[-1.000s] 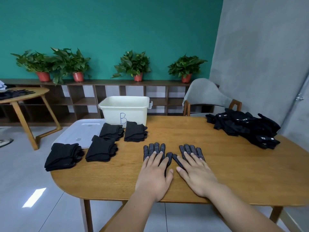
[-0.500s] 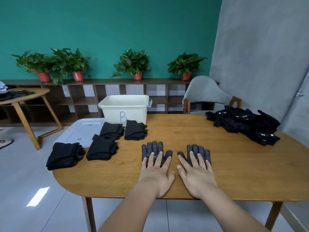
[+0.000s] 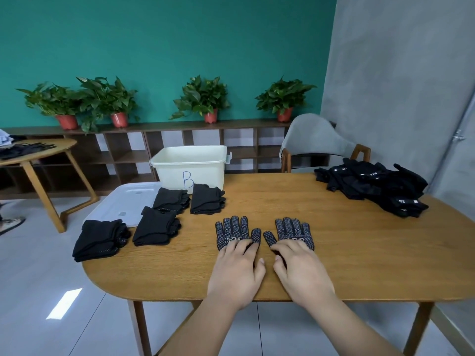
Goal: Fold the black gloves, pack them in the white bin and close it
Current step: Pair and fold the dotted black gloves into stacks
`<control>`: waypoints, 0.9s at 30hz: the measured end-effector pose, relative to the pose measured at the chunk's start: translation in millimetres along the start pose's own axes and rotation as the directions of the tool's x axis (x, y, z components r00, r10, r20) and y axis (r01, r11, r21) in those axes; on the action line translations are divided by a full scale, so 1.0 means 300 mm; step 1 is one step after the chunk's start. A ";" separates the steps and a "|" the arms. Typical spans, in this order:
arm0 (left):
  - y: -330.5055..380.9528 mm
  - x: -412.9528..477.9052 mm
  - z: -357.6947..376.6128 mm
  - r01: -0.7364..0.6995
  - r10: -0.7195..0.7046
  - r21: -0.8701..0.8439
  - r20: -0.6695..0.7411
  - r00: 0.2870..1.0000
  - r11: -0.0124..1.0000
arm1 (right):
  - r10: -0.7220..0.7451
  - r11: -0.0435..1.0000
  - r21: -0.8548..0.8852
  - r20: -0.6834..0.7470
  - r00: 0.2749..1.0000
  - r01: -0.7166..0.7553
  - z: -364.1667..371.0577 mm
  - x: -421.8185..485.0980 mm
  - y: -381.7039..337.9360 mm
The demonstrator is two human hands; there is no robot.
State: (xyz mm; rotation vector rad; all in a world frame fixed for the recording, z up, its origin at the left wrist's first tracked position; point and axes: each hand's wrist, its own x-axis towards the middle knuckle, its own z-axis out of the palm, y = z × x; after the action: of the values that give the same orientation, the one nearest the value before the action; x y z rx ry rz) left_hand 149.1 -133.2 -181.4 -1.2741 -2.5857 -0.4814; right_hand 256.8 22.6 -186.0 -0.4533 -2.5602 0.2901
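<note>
Two black dotted knit gloves (image 3: 237,233) lying flat, side by side, on oval wooden counter (image 3: 359,253). Left hand (image 3: 236,272) and right hand (image 3: 302,274) covering cuffs with fingers bent; pinching or pressing, cannot tell. Likely working best: laying one glove over other, matching edges, folding cuffs toward fingertips. White plastic bin (image 3: 205,173) standing open behind.

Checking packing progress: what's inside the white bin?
Of the bin, only the bare far inner wall shows; nothing rises above the rim. The near wall hides its floor, so anything lying low cannot be seen.
</note>
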 end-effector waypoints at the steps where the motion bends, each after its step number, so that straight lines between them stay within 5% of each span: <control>1: 0.000 -0.003 -0.001 0.002 -0.003 -0.020 -0.020 1.000 1.000 | -0.009 1.000 0.015 -0.021 1.000 0.009 -0.002 -0.003 0.000; 5: 0.003 -0.017 -0.011 0.069 -0.076 -0.056 -0.133 0.988 0.996 | 0.016 1.000 0.002 -0.146 0.989 -0.015 0.002 -0.021 0.005; 10: -0.004 -0.016 -0.013 0.168 -0.177 -0.075 -0.136 0.975 0.983 | 0.025 1.000 -0.002 -0.071 0.997 -0.025 0.032 -0.010 0.027; 27: -0.033 -0.007 0.003 0.170 -0.223 -0.257 -0.193 0.956 0.951 | 0.056 0.998 0.028 -0.136 0.989 -0.053 0.011 -0.016 0.017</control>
State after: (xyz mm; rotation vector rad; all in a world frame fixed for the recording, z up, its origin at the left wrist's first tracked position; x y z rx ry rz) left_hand 142.5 -140.1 -184.8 -0.9628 -2.5332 -0.9407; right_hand 260.3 25.3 -192.3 -0.5166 -2.4115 0.2993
